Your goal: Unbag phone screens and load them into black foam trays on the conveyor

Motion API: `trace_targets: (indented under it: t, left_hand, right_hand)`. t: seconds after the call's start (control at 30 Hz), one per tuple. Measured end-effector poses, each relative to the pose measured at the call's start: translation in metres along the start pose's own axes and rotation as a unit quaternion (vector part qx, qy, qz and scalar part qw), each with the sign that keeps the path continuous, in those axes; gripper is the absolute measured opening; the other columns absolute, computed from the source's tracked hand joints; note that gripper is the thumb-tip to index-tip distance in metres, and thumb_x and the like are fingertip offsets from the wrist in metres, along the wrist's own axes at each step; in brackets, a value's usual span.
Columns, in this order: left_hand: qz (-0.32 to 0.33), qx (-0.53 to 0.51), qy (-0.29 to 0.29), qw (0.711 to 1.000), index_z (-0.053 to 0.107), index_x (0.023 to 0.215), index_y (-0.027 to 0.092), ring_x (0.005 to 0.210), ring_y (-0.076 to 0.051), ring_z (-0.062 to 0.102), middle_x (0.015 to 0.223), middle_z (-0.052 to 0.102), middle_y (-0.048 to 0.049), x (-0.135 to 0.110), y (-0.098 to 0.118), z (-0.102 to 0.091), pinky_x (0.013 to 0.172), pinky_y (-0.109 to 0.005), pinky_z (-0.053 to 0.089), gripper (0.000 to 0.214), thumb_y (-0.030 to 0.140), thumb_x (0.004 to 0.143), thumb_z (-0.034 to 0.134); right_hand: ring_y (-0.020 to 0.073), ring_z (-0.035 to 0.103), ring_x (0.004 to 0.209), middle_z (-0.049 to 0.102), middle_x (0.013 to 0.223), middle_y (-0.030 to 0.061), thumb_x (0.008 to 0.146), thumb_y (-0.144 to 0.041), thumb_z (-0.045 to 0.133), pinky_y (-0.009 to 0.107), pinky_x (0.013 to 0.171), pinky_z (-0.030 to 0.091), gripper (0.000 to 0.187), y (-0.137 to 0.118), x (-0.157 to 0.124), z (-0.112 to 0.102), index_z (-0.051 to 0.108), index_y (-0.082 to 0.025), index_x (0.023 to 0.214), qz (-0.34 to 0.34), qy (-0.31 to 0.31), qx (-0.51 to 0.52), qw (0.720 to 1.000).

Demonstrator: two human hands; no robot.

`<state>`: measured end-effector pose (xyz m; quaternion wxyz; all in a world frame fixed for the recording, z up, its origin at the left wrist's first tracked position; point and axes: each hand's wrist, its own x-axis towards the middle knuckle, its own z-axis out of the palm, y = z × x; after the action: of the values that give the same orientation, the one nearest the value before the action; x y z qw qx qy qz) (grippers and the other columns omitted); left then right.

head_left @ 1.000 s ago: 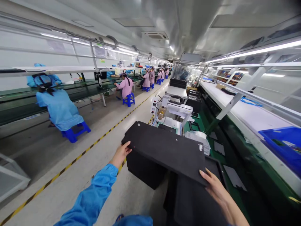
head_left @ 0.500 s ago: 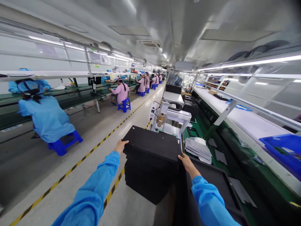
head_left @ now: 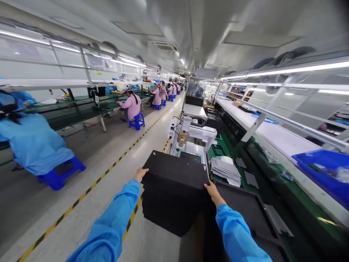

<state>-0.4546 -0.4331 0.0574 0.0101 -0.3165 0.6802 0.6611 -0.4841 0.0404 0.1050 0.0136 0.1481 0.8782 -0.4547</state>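
A tall stack of black foam sheets (head_left: 174,189) stands in front of me beside the workbench. My left hand (head_left: 139,174) grips the top sheet's left edge, thumb on top and fingers curled under. At the right near corner of that same sheet my right hand (head_left: 213,192) clasps the edge. Both arms wear blue sleeves. The top sheet lies flat and squared on the pile.
A green workbench (head_left: 237,160) runs along the right with a pile of white bags (head_left: 225,169), a white machine (head_left: 196,133) and a blue bin (head_left: 321,171). A black tray (head_left: 245,203) sits near right. Seated workers line the left bench (head_left: 81,109) across a yellow-striped aisle.
The top foam sheet, held tilted out over the right a second ago, now rests flat on the stack. My right hand moved in to its near corner; the view drifted right.
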Motion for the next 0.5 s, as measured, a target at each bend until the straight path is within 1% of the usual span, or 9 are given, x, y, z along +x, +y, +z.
trace_targets:
  t: [0.1,0.17,0.23,0.3,0.4,0.47,0.5]
  left_hand:
    - [0.005,0.023,0.003,1.0,0.067,0.089,0.013,0.087,-0.018,0.069,0.092,0.072,-0.0034,-0.001,0.005,0.004,0.083,-0.037,0.058,0.018,0.031,0.091,0.069]
    - [0.007,0.037,0.011,0.999,0.068,0.087,0.013,0.09,-0.019,0.069,0.092,0.072,-0.0035,-0.003,0.007,0.006,0.085,-0.038,0.057,0.018,0.031,0.091,0.07]
    - [0.008,0.048,0.02,0.999,0.068,0.088,0.013,0.092,-0.02,0.069,0.094,0.072,-0.004,-0.005,0.007,0.006,0.087,-0.04,0.057,0.018,0.031,0.09,0.07]
    - [0.011,0.056,0.038,0.998,0.068,0.094,0.014,0.097,-0.021,0.069,0.101,0.072,-0.0056,-0.008,0.006,0.004,0.091,-0.042,0.055,0.018,0.031,0.09,0.069]
    - [0.03,0.063,0.083,0.994,0.066,0.11,0.014,0.118,-0.026,0.063,0.124,0.068,-0.011,-0.018,0.0,0.0,0.103,-0.048,0.048,0.025,0.029,0.09,0.068]
    - [0.053,0.067,0.107,0.991,0.061,0.121,0.013,0.133,-0.029,0.054,0.14,0.06,-0.016,-0.033,-0.013,-0.004,0.111,-0.047,0.042,0.034,0.027,0.09,0.064]
    - [0.065,0.069,0.113,0.989,0.059,0.126,0.013,0.139,-0.03,0.049,0.146,0.055,-0.0184,-0.045,-0.023,-0.006,0.114,-0.045,0.039,0.038,0.027,0.09,0.062]
  right_hand:
    - [0.0322,0.07,0.107,0.077,0.1,0.0134,0.066,-0.02,0.065,0.04,0.095,0.054,0.038,-0.001,-0.001,0.001,0.072,-0.014,0.103,-0.003,0.002,-0.037,0.999]
    - [0.0339,0.069,0.109,0.077,0.1,0.0138,0.066,-0.019,0.065,0.041,0.096,0.053,0.035,-0.003,-0.002,0.002,0.072,-0.015,0.1,-0.004,0.005,-0.063,0.998]
    - [0.035,0.069,0.111,0.076,0.101,0.0146,0.066,-0.018,0.065,0.041,0.097,0.052,0.033,-0.007,-0.003,0.002,0.072,-0.016,0.098,-0.002,0.006,-0.09,0.996]
    - [0.0354,0.068,0.112,0.076,0.102,0.0153,0.066,-0.018,0.065,0.041,0.098,0.052,0.035,-0.015,-0.006,0.0,0.072,-0.015,0.1,-0.002,-0.001,-0.113,0.994]
    - [0.0339,0.064,0.121,0.074,0.116,0.017,0.069,-0.02,0.065,0.04,0.106,0.048,0.042,-0.031,-0.022,-0.015,0.072,-0.014,0.11,-0.025,-0.016,-0.134,0.991]
    - [0.0325,0.057,0.131,0.067,0.131,0.0187,0.072,-0.025,0.064,0.04,0.114,0.042,0.05,-0.039,-0.047,-0.034,0.069,-0.012,0.12,-0.072,-0.036,-0.136,0.987]
    - [0.0319,0.054,0.135,0.062,0.138,0.0186,0.074,-0.03,0.063,0.041,0.116,0.041,0.054,-0.041,-0.065,-0.046,0.068,-0.012,0.124,-0.101,-0.053,-0.129,0.985]
